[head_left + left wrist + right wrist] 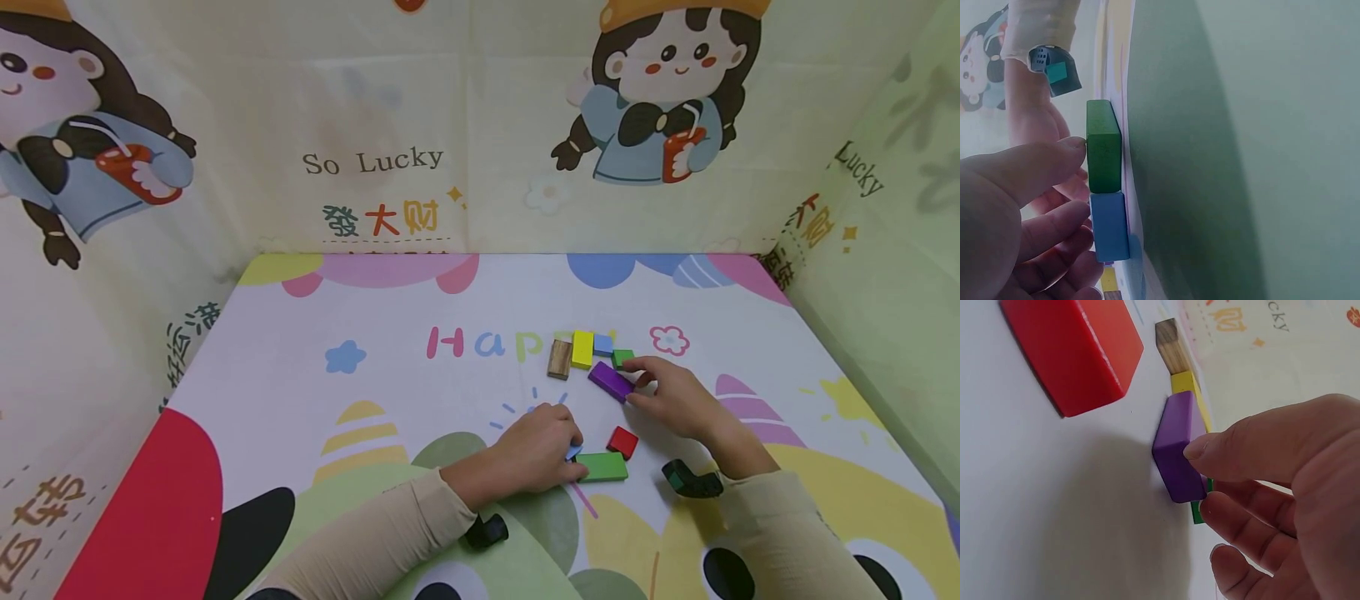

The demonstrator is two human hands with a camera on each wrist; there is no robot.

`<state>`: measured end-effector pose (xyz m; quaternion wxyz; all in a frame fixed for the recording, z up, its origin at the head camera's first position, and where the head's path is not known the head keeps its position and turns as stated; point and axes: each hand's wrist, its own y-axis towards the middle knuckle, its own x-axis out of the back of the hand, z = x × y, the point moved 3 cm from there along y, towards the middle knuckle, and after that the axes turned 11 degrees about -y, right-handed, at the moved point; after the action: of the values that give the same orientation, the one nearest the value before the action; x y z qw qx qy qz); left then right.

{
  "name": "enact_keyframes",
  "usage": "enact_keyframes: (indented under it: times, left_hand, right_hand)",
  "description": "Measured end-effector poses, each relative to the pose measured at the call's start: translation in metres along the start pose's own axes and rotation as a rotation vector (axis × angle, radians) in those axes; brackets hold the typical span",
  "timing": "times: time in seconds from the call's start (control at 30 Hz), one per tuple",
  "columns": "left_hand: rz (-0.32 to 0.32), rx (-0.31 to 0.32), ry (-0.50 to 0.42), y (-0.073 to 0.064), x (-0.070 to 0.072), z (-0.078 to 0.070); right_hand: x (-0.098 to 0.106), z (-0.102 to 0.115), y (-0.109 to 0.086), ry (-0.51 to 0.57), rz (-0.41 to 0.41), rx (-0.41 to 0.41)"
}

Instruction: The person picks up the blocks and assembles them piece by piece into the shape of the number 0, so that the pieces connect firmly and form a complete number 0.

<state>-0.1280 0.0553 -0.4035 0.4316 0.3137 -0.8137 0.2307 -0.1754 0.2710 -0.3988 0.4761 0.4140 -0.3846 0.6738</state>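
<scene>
My left hand (pixel 536 450) is beside a long green block (pixel 602 467) and a small blue block (pixel 1110 226). In the left wrist view its thumb touches the green block and its bent fingers are at the blue block's side. The blue block is mostly hidden by that hand in the head view. My right hand (pixel 671 396) pinches the right end of a purple block (pixel 611 382) between thumb and fingers. Just beyond lies a short green block (pixel 622 358), with an index fingertip at its edge. A red block (pixel 622 442) lies between the hands, touching the long green block's corner.
A brown wooden block (pixel 559 359), a yellow block (pixel 582 349) and a light blue block (pixel 603 345) form a row beyond the hands. All lie on a printed tabletop cloth (pixel 262 367). Cartoon-printed curtains (pixel 495 125) surround the far side and both flanks.
</scene>
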Motion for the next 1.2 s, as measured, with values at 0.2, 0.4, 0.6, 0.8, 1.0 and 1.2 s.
enact_keyframes:
  times: [0.2, 0.4, 0.6, 0.8, 1.0, 1.2]
  left_hand:
    - [0.004, 0.000, 0.007, 0.000, 0.001, 0.000]
    - [-0.006, -0.016, 0.013, 0.000, 0.001, 0.000]
    - [-0.015, -0.033, 0.018, -0.001, 0.001, 0.000]
    - [-0.016, -0.033, 0.014, -0.002, 0.002, -0.001]
    - [-0.013, -0.034, 0.009, -0.001, 0.001, 0.000]
    - [-0.019, -0.041, 0.015, 0.000, 0.002, 0.000]
  right_hand:
    - [0.000, 0.000, 0.000, 0.002, 0.005, -0.001]
    - [-0.001, 0.003, 0.002, 0.018, 0.016, 0.018]
    - [-0.001, 0.006, 0.003, 0.033, 0.044, 0.012]
    - [-0.002, 0.009, 0.005, 0.048, 0.062, 0.035]
    - [-0.004, 0.011, 0.008, 0.046, 0.089, 0.054]
    - [-0.004, 0.012, 0.009, 0.043, 0.116, 0.048]
